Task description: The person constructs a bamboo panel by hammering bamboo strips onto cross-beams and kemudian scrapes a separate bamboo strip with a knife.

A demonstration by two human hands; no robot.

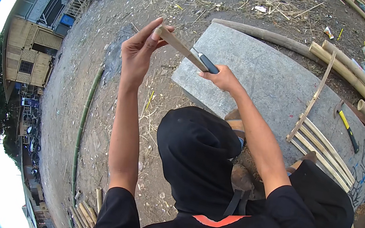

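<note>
The left hand [139, 52] pinches a bamboo strip [180, 47] between its fingers, the right hand [223, 79] clasping a dark-handled tool [209, 64] near its lower end, presumably for control; the strip reaches over the concrete slab's [248, 57] left end. Slats [328, 147] and a hammer [348, 126] occupy its right; bamboo poles [342, 68] crowd beyond

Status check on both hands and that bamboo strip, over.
Left hand pinching bamboo strip at one end. Right hand gripping dark tool handle. Hammer lying apart on concrete slab.
</note>
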